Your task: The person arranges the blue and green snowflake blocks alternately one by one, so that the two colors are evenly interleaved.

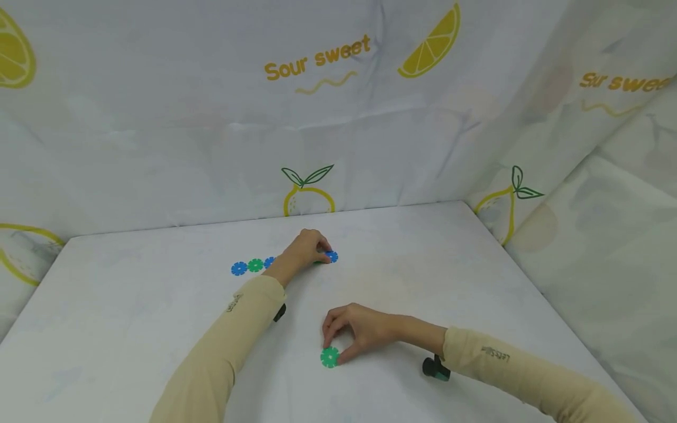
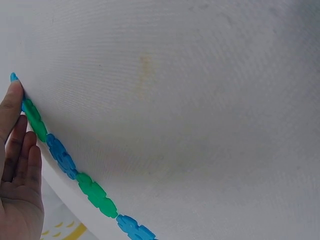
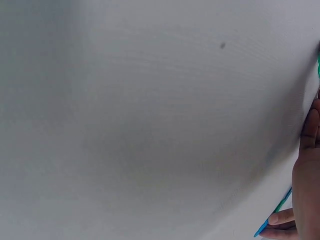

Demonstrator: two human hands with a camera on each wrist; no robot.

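Observation:
My left hand (image 1: 305, 248) is at the far middle of the table, its thumb and fingers pinching the rim of a blue snowflake disc (image 1: 332, 257). That disc ends a row of alternating blue and green notched discs, among them a green one (image 2: 96, 195) and a blue one (image 2: 61, 156). In the head view my left hand and wrist hide part of the row. Nearer the front, my right hand (image 1: 368, 327) pinches a green snowflake disc (image 1: 329, 357) by its edge between thumb and fingers. Only a sliver of this disc shows in the right wrist view.
A white cloth covers the table (image 1: 132, 317). Behind it hangs a pale curtain (image 1: 174, 170) printed with lemons and lettering, and another panel (image 1: 597, 235) stands along the right side. A black wrist camera (image 1: 436, 369) sits under the right sleeve.

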